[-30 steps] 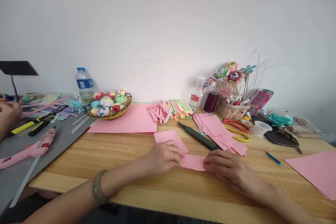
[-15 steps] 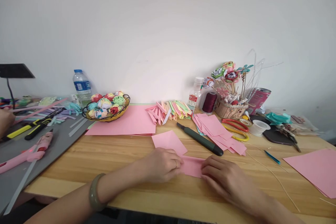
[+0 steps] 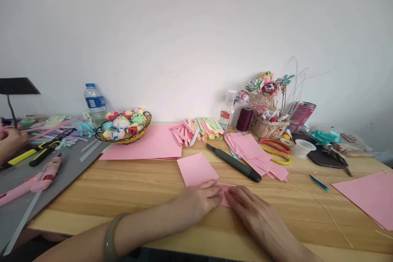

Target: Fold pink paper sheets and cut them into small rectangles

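My left hand (image 3: 201, 200) and my right hand (image 3: 247, 208) rest close together on a small folded pink paper (image 3: 226, 193) lying flat on the wooden table (image 3: 129, 184). Both hands press it with the fingertips, and most of the piece is hidden under them. A pink paper square (image 3: 196, 168) lies just behind my left hand. Behind my right hand a dark green utility knife (image 3: 233, 162) lies at an angle. My left wrist wears a green bangle (image 3: 109, 237).
A stack of pink squares (image 3: 254, 155), folded coloured strips (image 3: 199, 129), a basket of paper flowers (image 3: 124, 125), a water bottle (image 3: 94, 104), scissors (image 3: 276, 151) and a flower pot (image 3: 270, 123) stand behind. Pink sheets (image 3: 370, 196) lie right. Another person's hand (image 3: 9, 141) and a pink glue gun (image 3: 33, 178) are left.
My two hands have slid closer together along the folded pink paper, so less of it shows between them. The view has shifted slightly.
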Motion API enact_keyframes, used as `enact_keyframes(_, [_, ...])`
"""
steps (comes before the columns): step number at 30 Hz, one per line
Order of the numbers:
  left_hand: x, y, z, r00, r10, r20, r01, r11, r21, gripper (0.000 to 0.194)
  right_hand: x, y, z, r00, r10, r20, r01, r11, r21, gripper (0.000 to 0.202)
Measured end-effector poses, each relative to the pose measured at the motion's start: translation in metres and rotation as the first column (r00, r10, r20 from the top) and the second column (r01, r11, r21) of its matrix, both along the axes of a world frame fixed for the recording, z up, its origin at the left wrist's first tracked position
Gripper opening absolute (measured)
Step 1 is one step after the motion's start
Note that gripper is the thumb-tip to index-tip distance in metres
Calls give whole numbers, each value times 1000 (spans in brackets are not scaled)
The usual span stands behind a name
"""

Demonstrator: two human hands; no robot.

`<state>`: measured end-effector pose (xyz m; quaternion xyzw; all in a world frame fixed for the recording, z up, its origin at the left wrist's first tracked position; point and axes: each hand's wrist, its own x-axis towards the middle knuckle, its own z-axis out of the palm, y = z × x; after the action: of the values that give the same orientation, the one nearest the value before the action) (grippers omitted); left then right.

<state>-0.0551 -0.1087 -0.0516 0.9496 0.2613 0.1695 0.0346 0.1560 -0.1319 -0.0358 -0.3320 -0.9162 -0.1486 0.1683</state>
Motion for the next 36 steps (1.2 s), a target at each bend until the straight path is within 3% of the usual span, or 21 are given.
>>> enact_keyframes(5, [-6,2,0,999,41,-30,-42,997,-60,34,5,2,-7,999,-15,30,12,997,78,32])
enact_keyframes(13, [-13,1,11,990,42,-135,-49,998,-50,34,5,12,-1,980,95,177,-119,984,131,44])
enact_keyframes(19, [-25,-4,15,961,129,-245,-150,986,-70,38,20,12,-7,987,16,160,-47,980,195,47])
enact_keyframes(28, [-48,-10,12,962,167,-217,-178,984,-31,44,22,9,-8,987,-58,153,32,986,164,41])
enact_keyframes(36, [-50,-9,20,956,148,-254,-170,983,-65,57,22,2,-7,987,-118,106,104,986,128,39])
